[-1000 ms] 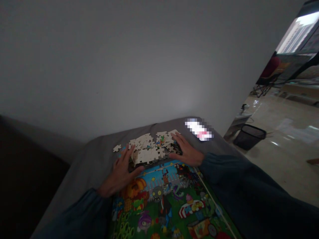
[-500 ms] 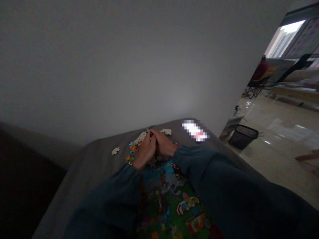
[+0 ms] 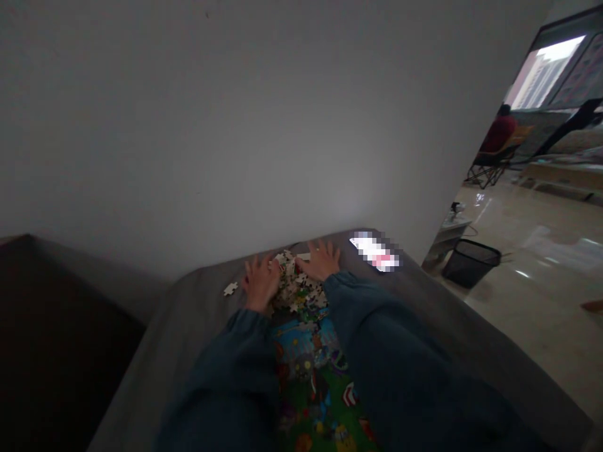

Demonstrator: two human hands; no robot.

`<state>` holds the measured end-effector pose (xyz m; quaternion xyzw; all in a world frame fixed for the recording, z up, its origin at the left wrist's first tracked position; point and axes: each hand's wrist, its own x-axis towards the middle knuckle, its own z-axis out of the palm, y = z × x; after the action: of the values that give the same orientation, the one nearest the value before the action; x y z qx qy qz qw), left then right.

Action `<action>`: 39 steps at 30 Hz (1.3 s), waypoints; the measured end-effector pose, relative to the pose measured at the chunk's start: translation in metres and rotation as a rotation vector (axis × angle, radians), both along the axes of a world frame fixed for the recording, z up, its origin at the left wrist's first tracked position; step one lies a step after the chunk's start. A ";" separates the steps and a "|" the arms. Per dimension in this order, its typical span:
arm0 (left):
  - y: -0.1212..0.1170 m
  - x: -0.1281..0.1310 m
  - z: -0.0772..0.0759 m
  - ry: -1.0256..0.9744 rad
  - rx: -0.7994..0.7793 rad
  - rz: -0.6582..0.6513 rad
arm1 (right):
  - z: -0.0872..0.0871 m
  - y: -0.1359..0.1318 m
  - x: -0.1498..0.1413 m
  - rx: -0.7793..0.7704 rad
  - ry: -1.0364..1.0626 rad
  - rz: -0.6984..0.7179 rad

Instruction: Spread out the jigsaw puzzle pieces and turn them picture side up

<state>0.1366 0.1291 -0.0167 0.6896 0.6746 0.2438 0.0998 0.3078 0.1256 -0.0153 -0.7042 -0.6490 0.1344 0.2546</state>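
L hand (image 3: 260, 284) & R hand (image 3: 321, 260) flat w/ fingers spread, either side of heap of jigsaw pieces (image 3: 298, 289); no pinch, as far as dim view shows. Heap on gray cloth (image 3: 198, 301), just above assembled puzzle (image 3: 306, 358). Loose piece (image 3: 230, 289) left of L hand; pixelated phone (image 3: 375, 251) nr R hand.

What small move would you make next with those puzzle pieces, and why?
I'd probably have the left hand draw in the lone jigsaw piece on the grey cover. It lies apart from the heap of pieces, closest to that hand, while the right hand rests at the heap's far side.
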 end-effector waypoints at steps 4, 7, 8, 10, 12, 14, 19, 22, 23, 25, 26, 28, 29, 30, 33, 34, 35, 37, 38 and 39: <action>-0.003 0.006 -0.032 -0.040 -0.032 -0.030 | -0.029 0.001 0.001 -0.004 0.006 -0.026; 0.000 0.007 -0.037 -0.078 -0.007 -0.119 | -0.035 0.008 -0.001 0.051 0.043 0.062; 0.000 0.008 -0.037 -0.093 0.007 -0.153 | -0.035 0.010 -0.003 0.073 0.065 0.095; 0.001 0.009 -0.036 -0.133 0.037 -0.215 | -0.034 0.013 -0.009 0.119 0.119 0.162; 0.000 0.010 -0.036 -0.183 0.068 -0.262 | -0.034 0.014 -0.016 0.164 0.182 0.230; -0.001 0.012 -0.034 -0.245 0.108 -0.286 | -0.034 0.014 -0.024 0.204 0.245 0.282; -0.006 0.014 -0.017 -0.400 0.250 -0.291 | -0.015 0.011 -0.034 0.298 0.345 0.324; -0.009 0.009 -0.002 -0.453 0.293 -0.276 | 0.007 0.008 -0.032 0.331 0.359 0.374; -0.010 0.006 0.002 -0.462 0.290 -0.268 | 0.014 0.007 -0.029 0.333 0.355 0.393; -0.010 -0.001 0.008 -0.466 0.261 -0.250 | 0.025 0.006 -0.020 0.314 0.336 0.437; -0.010 -0.005 0.010 -0.463 0.240 -0.241 | 0.028 0.005 -0.015 0.293 0.318 0.463; -0.008 -0.011 0.009 -0.449 0.196 -0.221 | 0.030 -0.001 -0.002 0.232 0.270 0.528; -0.008 -0.014 0.008 -0.439 0.174 -0.211 | 0.029 -0.006 0.004 0.197 0.244 0.565; -0.006 -0.016 0.005 -0.429 0.153 -0.205 | 0.026 -0.013 0.010 0.160 0.212 0.601; -0.002 -0.017 -0.010 -0.399 0.079 -0.231 | 0.013 -0.041 0.021 0.032 0.074 0.684; -0.001 -0.016 -0.016 -0.390 0.051 -0.253 | 0.007 -0.051 0.022 -0.023 0.012 0.703; 0.000 -0.015 -0.021 -0.380 0.025 -0.276 | 0.001 -0.060 0.021 -0.049 -0.032 0.707; 0.001 -0.012 -0.031 -0.363 -0.019 -0.320 | -0.011 -0.073 0.016 -0.010 -0.085 0.712; 0.001 -0.011 -0.033 -0.356 -0.035 -0.340 | -0.015 -0.076 0.013 0.043 -0.105 0.699; 0.001 -0.010 -0.035 -0.353 -0.045 -0.360 | -0.018 -0.077 0.009 0.098 -0.130 0.691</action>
<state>0.1268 0.1306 -0.0515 0.7430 0.5183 0.3234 0.2733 0.3170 0.0482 -0.0337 -0.4370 -0.8695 0.1362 0.1858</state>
